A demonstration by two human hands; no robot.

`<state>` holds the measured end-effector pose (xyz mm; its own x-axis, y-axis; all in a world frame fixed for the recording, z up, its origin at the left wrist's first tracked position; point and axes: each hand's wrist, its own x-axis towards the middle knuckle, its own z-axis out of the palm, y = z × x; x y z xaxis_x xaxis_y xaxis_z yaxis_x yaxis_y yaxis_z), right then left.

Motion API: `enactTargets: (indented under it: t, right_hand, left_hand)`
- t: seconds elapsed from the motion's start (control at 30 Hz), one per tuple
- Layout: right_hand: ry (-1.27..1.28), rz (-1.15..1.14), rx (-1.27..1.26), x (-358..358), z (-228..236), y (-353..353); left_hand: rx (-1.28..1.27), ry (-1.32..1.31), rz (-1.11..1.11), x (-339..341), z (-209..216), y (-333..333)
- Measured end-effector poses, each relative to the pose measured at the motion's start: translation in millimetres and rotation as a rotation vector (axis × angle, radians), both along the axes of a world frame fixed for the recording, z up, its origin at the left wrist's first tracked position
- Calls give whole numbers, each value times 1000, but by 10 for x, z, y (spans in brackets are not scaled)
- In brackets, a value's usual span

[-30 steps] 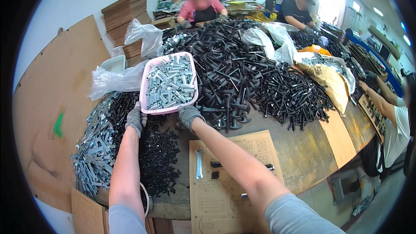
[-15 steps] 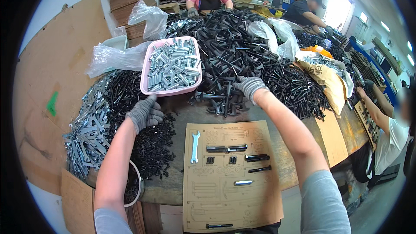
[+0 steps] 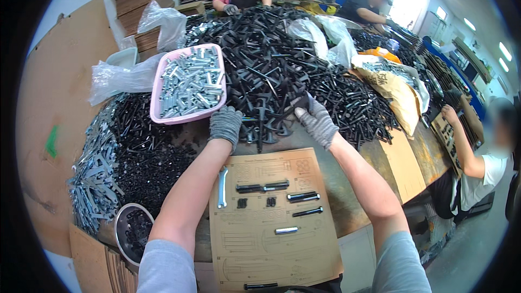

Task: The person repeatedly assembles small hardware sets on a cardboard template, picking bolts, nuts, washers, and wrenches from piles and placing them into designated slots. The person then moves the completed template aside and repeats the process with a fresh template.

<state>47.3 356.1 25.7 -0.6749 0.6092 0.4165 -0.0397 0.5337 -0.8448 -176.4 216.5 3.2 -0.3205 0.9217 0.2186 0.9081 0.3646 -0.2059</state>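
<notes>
My left hand [image 3: 224,125], in a grey knitted glove, is at the near edge of a heap of black T-shaped metal parts [image 3: 260,70], beside the pink basin [image 3: 153,106] full of short silver tubes [image 3: 190,84]. Its fingers are curled, and what they hold, if anything, is hidden. My right hand [image 3: 318,123], gloved alike, pinches a black metal part [image 3: 300,103] at the heap's near right side. Below both hands lies a brown printed card [image 3: 244,249] bearing a silver open-end wrench [image 3: 222,187], black bolts [image 3: 304,197] and a silver tube [image 3: 286,230].
Flat silver strips [image 3: 95,173] and small black screws [image 3: 149,168] are piled at the left, above a metal bowl [image 3: 118,233]. Long black bolts [image 3: 353,106] and a paper sack [image 3: 399,95] lie at the right. Other people work behind the heap and at the right.
My left hand has moved right, from below the basin to the heap's edge. My right hand has turned and now grips a black part. The view has shifted.
</notes>
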Motion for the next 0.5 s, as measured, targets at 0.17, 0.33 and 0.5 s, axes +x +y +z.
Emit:
enactTargets:
  t: [0.17,0.33,0.5]
  right_hand:
    - [223,364,-886,549,327,-468]
    - [130,307,-717,863,578,-880]
    - [-118,176,-96,1273,454,-1693]
  left_hand:
    - [52,41,18,-23,-52,78]
    - [26,30,124,138,170,-268]
    - [312,-152,103,331,484,-1596]
